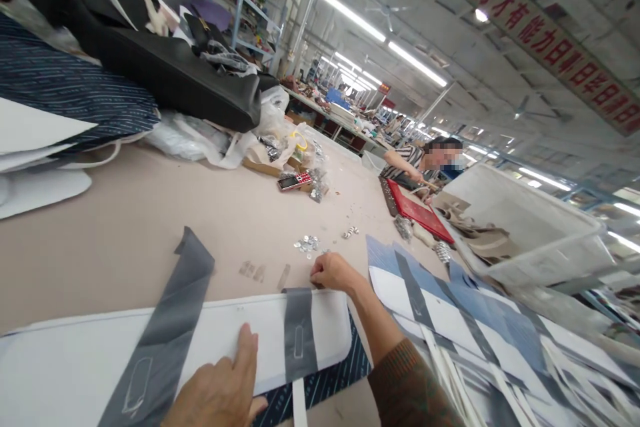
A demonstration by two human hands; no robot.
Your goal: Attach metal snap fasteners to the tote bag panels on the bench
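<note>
My left hand (pixel 220 383) rests on a long white panel (pixel 235 320), index finger stretched out beside small marks on its surface and thumb apart. Past the panel's far edge, my right hand (pixel 333 272) has its fingers closed together against the tabletop; whatever is in them is hidden. Two grey strips cross the panel, a wide one (pixel 170 320) at the left and a narrower one (pixel 300 320) near its right end, each with an outlined slot. Small silvery discs (pixel 307 243) lie in a loose pile just beyond my right hand. Dark patterned fabric (pixel 320 393) shows beneath the panel.
More white panels with grey strips (pixel 430 307) are stacked at right. Behind them stand a white bin (pixel 540 253) and a red board (pixel 420 213), where another person works. A phone (pixel 295 181), plastic bags (pixel 190 137) and black material (pixel 175 73) lie farther back.
</note>
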